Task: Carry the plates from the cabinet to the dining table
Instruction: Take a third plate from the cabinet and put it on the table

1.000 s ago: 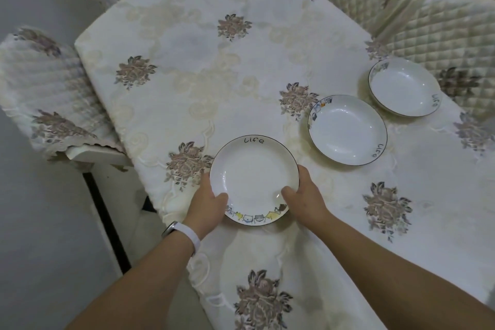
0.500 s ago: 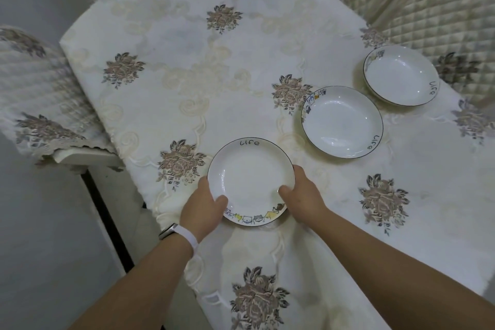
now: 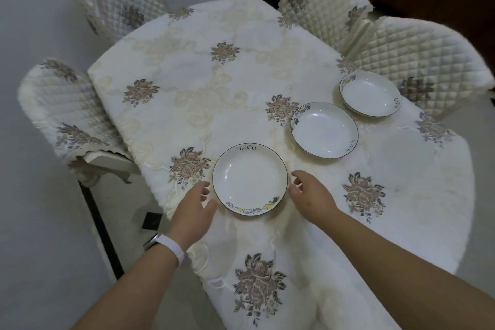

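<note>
The nearest plate (image 3: 250,178) is white and dark-rimmed, lettered "Life" at 12 o'clock with a cartoon band at 6 o'clock. It lies flat near the 7 o'clock edge of the counter (image 3: 187,104). The left hand (image 3: 192,206) is at its 8 o'clock and the right hand (image 3: 312,197) at its 4 o'clock. The fingers are relaxed, hold nothing and lie just beside the rim. A second plate (image 3: 324,130) and a third plate (image 3: 370,94) lie toward 2 o'clock. The counter's widest stretch lies toward 11 o'clock.

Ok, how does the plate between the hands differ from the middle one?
The near plate has "Life" lettering at its far rim, cartoon band at its near rim; the middle plate is turned, lettering lower right, cartoons upper left. The near plate lies between the left hand and right hand; no hand is by the middle plate. Both are white, dark-rimmed, flat on the tablecloth.
</note>
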The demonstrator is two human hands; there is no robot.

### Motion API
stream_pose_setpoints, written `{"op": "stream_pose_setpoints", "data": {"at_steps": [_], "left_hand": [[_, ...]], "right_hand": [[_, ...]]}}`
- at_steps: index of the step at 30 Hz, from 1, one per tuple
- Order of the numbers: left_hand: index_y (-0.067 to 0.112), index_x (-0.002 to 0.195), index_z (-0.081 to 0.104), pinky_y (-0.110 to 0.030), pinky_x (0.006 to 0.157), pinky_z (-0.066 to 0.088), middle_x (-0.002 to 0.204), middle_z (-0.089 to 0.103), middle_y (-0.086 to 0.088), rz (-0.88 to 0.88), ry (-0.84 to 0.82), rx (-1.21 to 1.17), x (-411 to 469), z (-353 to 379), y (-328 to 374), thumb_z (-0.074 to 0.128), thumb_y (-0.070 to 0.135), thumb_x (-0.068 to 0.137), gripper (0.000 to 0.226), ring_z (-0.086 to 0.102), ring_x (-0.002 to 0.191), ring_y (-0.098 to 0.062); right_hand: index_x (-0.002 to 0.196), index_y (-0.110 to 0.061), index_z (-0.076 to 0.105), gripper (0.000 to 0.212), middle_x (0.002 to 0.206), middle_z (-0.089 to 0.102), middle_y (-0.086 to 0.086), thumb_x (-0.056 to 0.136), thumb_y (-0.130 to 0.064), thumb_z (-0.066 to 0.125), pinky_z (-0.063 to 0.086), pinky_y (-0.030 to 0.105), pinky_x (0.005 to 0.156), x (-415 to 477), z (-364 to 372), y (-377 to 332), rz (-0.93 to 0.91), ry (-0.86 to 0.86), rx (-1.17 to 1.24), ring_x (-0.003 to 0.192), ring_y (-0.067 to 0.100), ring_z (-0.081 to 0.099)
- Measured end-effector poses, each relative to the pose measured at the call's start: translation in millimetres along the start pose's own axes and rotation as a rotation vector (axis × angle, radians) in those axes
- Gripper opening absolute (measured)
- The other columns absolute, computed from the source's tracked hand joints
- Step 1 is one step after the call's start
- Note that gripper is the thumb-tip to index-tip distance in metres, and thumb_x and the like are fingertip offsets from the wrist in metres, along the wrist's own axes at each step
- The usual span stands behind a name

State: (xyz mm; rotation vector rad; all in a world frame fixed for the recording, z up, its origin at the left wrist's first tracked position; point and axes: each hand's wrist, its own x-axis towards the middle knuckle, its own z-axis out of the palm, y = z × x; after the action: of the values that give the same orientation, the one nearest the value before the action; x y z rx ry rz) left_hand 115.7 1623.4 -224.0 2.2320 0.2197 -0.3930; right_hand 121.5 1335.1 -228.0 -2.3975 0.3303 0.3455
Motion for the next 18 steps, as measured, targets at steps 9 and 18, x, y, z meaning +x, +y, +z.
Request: {"op": "stream_pose_setpoints", "data": {"at_steps": [9,18], "left_hand": [[0.016,0.132,0.059,-0.042,0.108,0.036,0.138,0.056,-0.004,0.563,0.023,0.362,-46.1,-29.6,29.9,0.051,0.04,0.089,0.049,0.049,0.129,-0.023],[0.02,0.133,0.058,-0.044,0.109,0.034,0.141,0.054,-0.003,0.848,-0.006,0.502,-68.9,-9.0,66.4,0.058,0.037,0.093,0.044,0.046,0.131,-0.024]], "right_hand": [[0.127,-0.015,0.058,0.044,0.128,0.06,0.002,0.092,-0.041,0.053,0.044,0.038,0.091,-79.1,-28.9,-25.9,-0.338,0.189,-0.369,0.117,0.024,0.053],[0.134,-0.018,0.053,0.049,0.141,0.052,0.002,0.094,-0.045,0.047,0.035,0.039,0.104,-152.6,-42.6,-32.0,-0.252,0.294,-0.484,0.131,0.022,0.042]]}}
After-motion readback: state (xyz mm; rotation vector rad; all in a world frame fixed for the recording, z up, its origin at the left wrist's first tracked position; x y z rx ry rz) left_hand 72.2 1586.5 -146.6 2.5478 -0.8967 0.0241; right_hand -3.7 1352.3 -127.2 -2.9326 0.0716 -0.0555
